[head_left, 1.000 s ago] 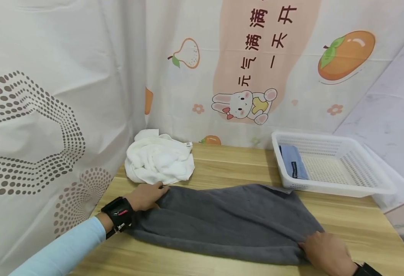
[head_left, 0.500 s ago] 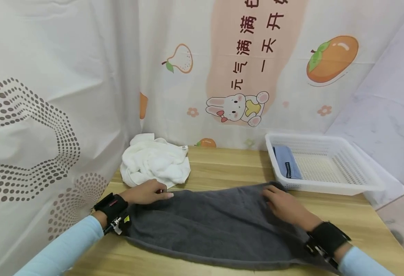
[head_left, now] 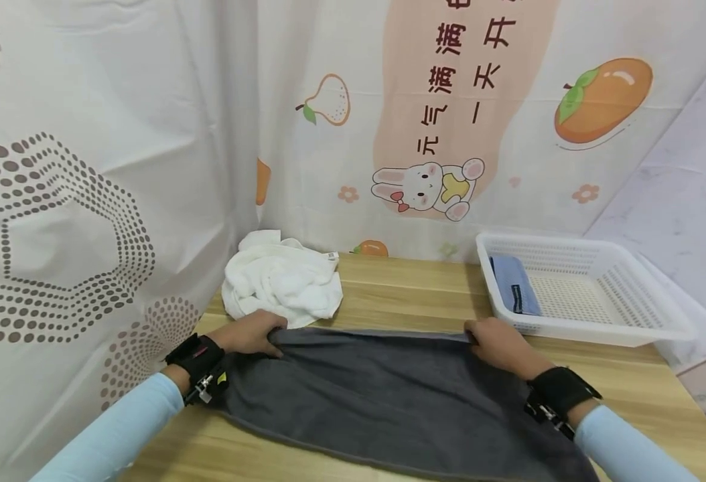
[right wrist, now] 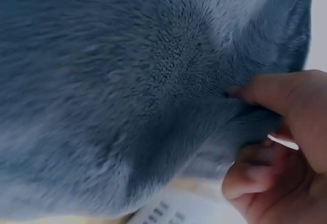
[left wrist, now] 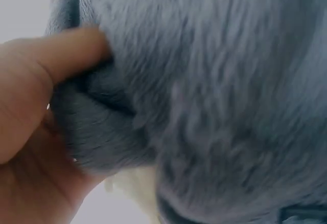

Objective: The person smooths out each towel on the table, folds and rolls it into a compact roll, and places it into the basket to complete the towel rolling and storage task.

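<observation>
A dark grey towel (head_left: 383,402) lies spread over the front of the table, its far edge drawn straight between both hands. My left hand (head_left: 250,333) pinches the far left corner; in the left wrist view the thumb (left wrist: 76,52) presses into the plush fabric. At the far right corner my right hand (head_left: 500,345) pinches the same edge. The right wrist view shows a fold of towel (right wrist: 168,147) between thumb and fingers. The towel's near right part runs under the right forearm and out of the head view.
A crumpled white towel (head_left: 283,281) sits at the back left, just beyond my left hand. At the back right stands a white plastic basket (head_left: 618,328) holding a folded blue cloth (head_left: 514,284). Printed curtains (head_left: 329,161) hang behind the wooden table (head_left: 401,288).
My right hand has moved from the towel's near right corner to its far right corner and now grips there. The far edge has become straight and taut; my left hand stays at the far left.
</observation>
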### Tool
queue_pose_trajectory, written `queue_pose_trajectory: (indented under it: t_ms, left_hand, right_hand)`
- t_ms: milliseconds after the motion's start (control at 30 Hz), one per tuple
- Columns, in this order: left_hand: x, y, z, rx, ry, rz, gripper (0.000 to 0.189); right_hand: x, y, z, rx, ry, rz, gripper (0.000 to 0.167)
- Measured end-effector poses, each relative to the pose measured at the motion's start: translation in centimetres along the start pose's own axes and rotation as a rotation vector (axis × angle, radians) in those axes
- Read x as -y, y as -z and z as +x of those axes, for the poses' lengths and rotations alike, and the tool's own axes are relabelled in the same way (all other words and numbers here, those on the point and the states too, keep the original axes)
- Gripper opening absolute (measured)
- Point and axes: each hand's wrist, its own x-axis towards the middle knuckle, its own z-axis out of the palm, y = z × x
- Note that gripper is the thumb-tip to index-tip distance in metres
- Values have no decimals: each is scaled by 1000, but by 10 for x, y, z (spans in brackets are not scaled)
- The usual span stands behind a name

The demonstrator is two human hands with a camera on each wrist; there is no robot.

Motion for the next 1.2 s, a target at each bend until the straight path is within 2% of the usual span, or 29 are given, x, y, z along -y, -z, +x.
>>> queue_pose_trajectory:
  t_ms: [167,300,467,700,800,900,1033,1100,1200]
  left_hand:
    - [2,10,-1,-190,92,157,33]
    - [2,19,-2,-263,149,220,32]
    - [2,25,-3,-244,174,177,30]
    - [4,29,-9,-153,73,171,52]
    - [6,30,-14,-126,77,192,54]
    - [8,31,-17,-149,93,278,50]
    - [8,35,-18,-227,108,443,33]
    - [6,40,-18,-260,108,496,29]
    - [3,50,-20,-248,82,466,34]
  right_hand:
    - [0,24,-25,-159,-54,92,29]
    - [2,43,-37,-233,-90,47,30]
    - [-6,54,-49,-258,-142,-10,26]
    - [-19,66,-66,-283,-185,-36,25]
    - [-21,68,-70,-278,-207,-49,23]
    - [-22,68,-76,-302,-191,-84,22]
    - [-25,69,-85,-398,-130,-148,29]
    - [-28,71,-87,-432,-94,-164,34]
    - [-31,75,-91,-408,-71,-157,43]
